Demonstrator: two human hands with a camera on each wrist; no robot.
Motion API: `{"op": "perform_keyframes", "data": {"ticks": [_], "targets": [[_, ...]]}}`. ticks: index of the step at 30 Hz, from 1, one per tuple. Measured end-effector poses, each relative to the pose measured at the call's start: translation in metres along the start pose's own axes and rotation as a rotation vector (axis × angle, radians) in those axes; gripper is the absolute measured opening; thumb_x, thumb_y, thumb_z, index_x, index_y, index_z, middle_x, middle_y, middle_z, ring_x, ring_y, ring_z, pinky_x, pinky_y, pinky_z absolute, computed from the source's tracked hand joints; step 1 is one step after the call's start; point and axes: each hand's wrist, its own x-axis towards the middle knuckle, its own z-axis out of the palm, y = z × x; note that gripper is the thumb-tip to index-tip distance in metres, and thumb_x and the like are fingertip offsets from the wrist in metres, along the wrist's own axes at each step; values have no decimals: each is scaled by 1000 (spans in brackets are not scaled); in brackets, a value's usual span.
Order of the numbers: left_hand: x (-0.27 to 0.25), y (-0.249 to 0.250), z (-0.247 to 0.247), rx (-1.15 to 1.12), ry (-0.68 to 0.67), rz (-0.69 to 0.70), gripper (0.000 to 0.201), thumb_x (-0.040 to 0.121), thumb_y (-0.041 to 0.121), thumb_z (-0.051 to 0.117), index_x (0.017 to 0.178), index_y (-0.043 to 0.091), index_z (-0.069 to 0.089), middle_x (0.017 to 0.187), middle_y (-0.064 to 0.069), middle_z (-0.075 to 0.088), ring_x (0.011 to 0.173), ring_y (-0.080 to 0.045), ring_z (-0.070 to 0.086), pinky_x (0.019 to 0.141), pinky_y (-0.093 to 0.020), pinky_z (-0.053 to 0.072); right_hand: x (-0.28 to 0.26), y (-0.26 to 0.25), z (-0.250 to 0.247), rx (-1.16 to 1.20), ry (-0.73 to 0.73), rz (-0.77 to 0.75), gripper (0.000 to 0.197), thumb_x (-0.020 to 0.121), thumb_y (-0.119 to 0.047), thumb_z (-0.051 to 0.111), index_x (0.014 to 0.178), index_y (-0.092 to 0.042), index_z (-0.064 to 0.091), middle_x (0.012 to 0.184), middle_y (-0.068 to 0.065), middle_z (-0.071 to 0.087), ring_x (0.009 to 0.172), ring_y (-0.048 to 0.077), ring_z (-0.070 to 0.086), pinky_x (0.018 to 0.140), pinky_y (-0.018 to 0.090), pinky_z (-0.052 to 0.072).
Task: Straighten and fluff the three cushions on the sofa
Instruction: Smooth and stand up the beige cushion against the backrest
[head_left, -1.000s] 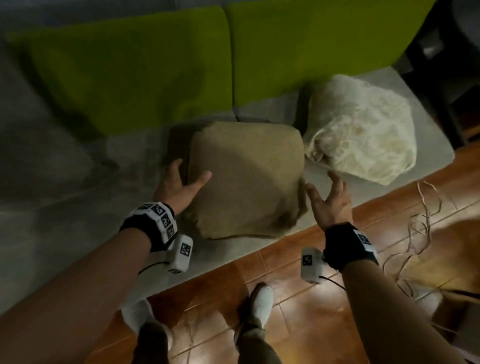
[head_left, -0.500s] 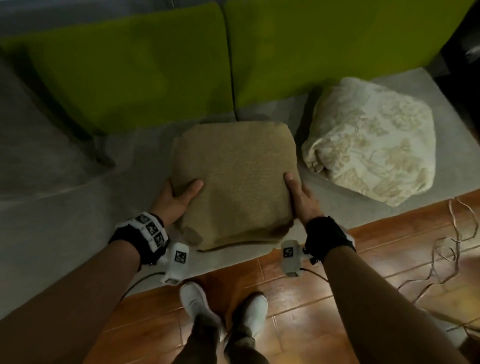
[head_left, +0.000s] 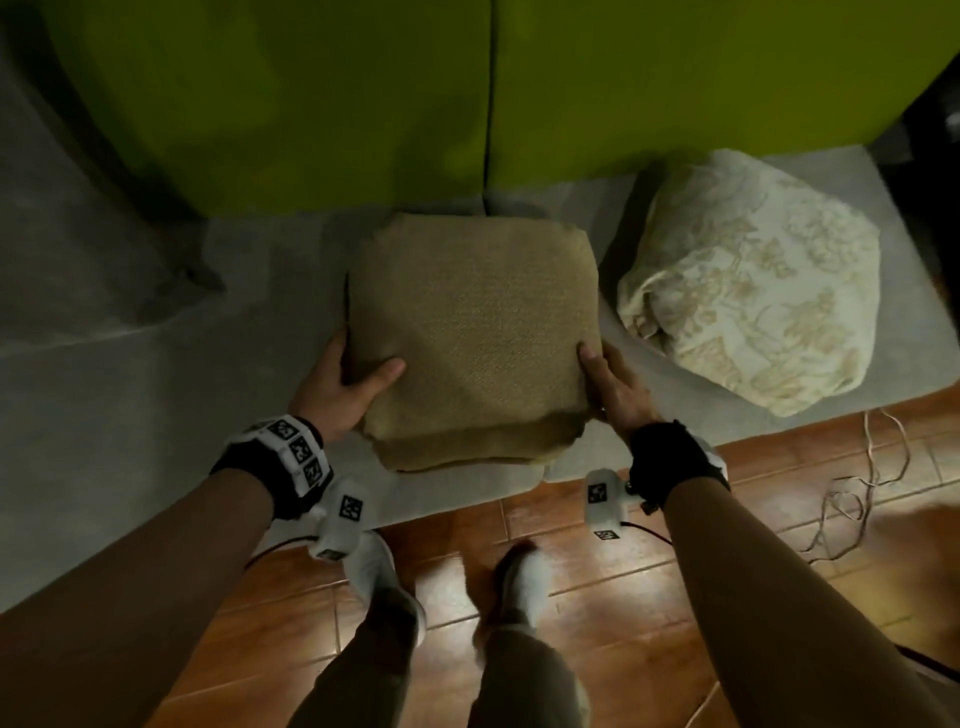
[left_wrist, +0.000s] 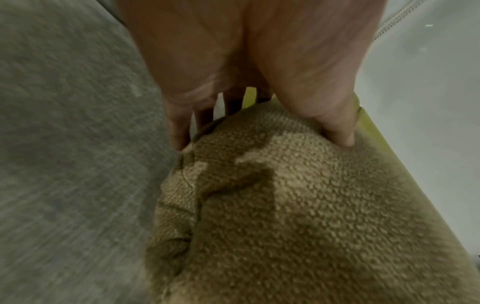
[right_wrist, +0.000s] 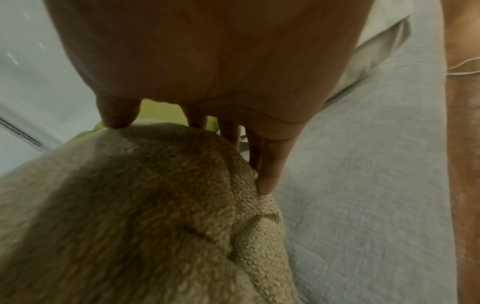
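Scene: a person stands at a grey sofa (head_left: 130, 395) with green back pads (head_left: 291, 104), both arms reaching down to the seat.
Tan cushion: the tan cushion (head_left: 470, 338) lies flat on the seat's front edge, in the middle, its far edge near the seam between the back pads.
Left hand: the left hand (head_left: 337, 387) grips the cushion's left side, thumb on the top face and fingers tucked beneath, between cushion and seat; the left wrist view shows the thumb dug into the nubby fabric.
Right hand: the right hand (head_left: 615, 387) grips the right side the same way, thumb on top near the edge, fingers (right_wrist: 267, 174) running straight down along the side seam.
Pale cushion: a cream patterned cushion (head_left: 753, 312) sits rumpled on the seat to the right, just beside the tan one but apart from it.
Third cushion: cannot tell where it is; only two show.
Floor: reddish tiles (head_left: 623, 597) below the seat, white shoes (head_left: 524, 582) on them, and a loose tangle of cord (head_left: 857, 499) to the right.
Wrists: black bands with marker squares and small white cameras on both.
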Motion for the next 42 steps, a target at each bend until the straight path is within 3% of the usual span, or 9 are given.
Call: {"op": "perform_keyframes", "data": {"ticks": [4, 6, 9, 15, 20, 24, 30, 37, 42], "targets": [[-8, -19, -1, -61, 69, -80, 81, 83, 76, 51, 150, 34, 32, 149, -1, 47, 132, -27, 50, 111, -49, 39, -1, 18, -9, 155, 139, -75, 79, 88, -77, 48, 154, -36, 35, 155, 4, 43, 134, 27, 50, 107, 51, 47], [-15, -35, 3, -237, 225, -163, 54, 84, 71, 54, 122, 34, 58, 123, -4, 65, 113, -30, 62, 102, -50, 48, -3, 29, -17, 144, 275, -154, 50, 95, -60, 53, 134, -28, 55, 137, 6, 59, 122, 27, 60, 96, 47, 54], [-32, -50, 17, -243, 379, -227, 6, 88, 22, 58, 93, 20, 60, 100, -14, 66, 92, -34, 66, 84, -40, 52, -6, 44, -26, -45, 344, -170, 6, 96, -23, 63, 94, -29, 65, 96, 4, 71, 91, 27, 70, 85, 50, 60], [-52, -57, 51, -195, 246, -238, 9, 90, 5, 62, 99, 7, 64, 94, -8, 66, 89, -23, 64, 69, -22, 51, 6, 57, -14, -385, -123, -131, 14, 91, -18, 68, 89, -32, 70, 91, 0, 74, 90, 23, 71, 85, 41, 58], [-47, -51, 74, -488, 264, -356, 36, 99, -5, 40, 132, 4, 52, 115, -11, 54, 84, -16, 60, 72, -26, 53, 26, 67, -3, -116, -81, -41, 18, 96, -16, 61, 94, -31, 71, 98, 0, 76, 95, 22, 73, 91, 45, 60], [-48, -45, 86, -389, 205, -381, 44, 98, -7, 42, 142, -2, 43, 120, -10, 50, 81, -12, 58, 70, -25, 53, 28, 60, -1, 259, -172, 104, 22, 105, -16, 50, 124, -18, 62, 110, 3, 73, 96, 17, 72, 72, 27, 60], [-49, -50, 91, -243, 135, -421, 22, 91, 3, 52, 108, 16, 59, 130, -20, 59, 103, -32, 57, 90, -44, 50, 36, 54, -2, 102, -290, 125, 37, 101, -5, 48, 134, -21, 57, 126, 6, 68, 109, 25, 69, 74, 31, 61], [-41, -44, 90, -257, 146, -425, 53, 94, -1, 54, 145, 10, 43, 148, -10, 44, 126, -32, 52, 90, -38, 51, 37, 57, -1, -54, -226, 30, 36, 96, 7, 52, 113, -23, 60, 116, 6, 67, 101, 26, 68, 90, 49, 60], [-43, -49, 82, -203, 152, -360, 47, 93, -6, 53, 138, 9, 50, 136, -12, 54, 110, -33, 60, 89, -44, 56, 33, 43, -5, -339, -105, -166, 19, 96, 0, 58, 107, -14, 60, 92, -1, 65, 75, 10, 63, 55, 12, 53]]}}
